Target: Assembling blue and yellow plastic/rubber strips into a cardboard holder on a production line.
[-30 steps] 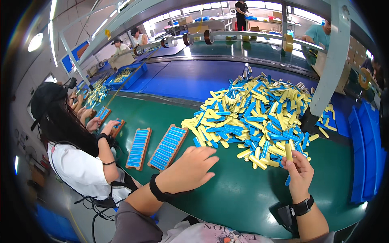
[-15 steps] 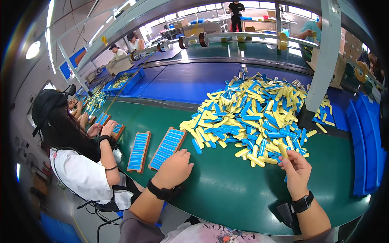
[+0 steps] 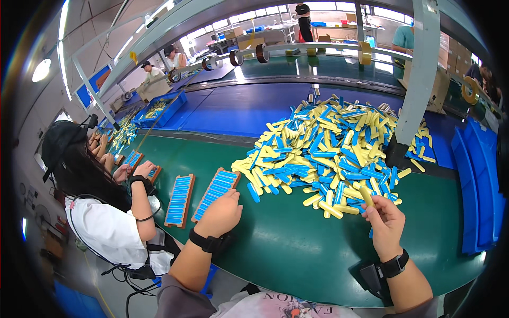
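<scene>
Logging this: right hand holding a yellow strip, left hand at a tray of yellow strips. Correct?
Not quite: the head view shows blue strips in the tray by the left hand. The right hand does hold a yellow strip.

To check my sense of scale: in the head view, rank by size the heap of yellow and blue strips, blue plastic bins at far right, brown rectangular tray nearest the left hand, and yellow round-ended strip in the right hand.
1. Heap
2. Blue bins
3. Brown tray, partly hidden by the left hand
4. Yellow strip
</scene>
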`<state>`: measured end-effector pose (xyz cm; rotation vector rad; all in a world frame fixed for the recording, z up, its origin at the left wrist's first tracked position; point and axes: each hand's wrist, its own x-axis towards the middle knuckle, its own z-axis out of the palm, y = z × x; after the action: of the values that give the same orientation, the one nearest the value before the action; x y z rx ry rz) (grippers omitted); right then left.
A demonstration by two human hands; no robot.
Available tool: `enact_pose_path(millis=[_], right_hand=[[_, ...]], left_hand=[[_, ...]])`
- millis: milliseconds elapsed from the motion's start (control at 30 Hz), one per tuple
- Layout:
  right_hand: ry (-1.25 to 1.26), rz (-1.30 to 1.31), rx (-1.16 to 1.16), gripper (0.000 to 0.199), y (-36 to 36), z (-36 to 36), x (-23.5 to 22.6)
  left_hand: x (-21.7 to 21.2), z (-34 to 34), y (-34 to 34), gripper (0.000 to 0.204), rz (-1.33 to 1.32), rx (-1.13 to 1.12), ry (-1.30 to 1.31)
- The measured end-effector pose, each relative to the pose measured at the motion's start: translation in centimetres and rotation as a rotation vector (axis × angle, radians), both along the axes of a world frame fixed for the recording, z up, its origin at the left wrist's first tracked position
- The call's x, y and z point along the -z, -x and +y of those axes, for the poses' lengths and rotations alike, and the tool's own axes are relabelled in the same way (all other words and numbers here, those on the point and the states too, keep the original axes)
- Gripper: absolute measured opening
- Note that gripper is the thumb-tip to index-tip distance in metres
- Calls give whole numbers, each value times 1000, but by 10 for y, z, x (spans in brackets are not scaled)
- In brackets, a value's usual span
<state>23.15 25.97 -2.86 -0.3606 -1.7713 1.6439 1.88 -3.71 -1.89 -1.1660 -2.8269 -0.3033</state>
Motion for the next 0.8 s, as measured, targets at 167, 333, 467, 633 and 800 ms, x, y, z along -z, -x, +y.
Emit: enact_pose_path(millis=[167, 333, 467, 633, 800], right_hand=[[0, -15, 0, 21, 1, 0, 0], [-9, -16, 5, 21, -1, 2, -1], [-7, -15, 9, 20, 1, 1, 0], [-17, 1, 2, 21, 0, 2, 1], [-9, 1, 6, 21, -1, 3, 0]], left_hand=[[-22, -5, 4, 36, -104, -41, -39], [-38, -9, 40, 50, 117, 82, 16], [-38, -4, 47, 69, 19, -72, 206], [-30, -7, 53, 72, 37, -86, 210], [-28, -6, 60, 65, 10, -66, 185]])
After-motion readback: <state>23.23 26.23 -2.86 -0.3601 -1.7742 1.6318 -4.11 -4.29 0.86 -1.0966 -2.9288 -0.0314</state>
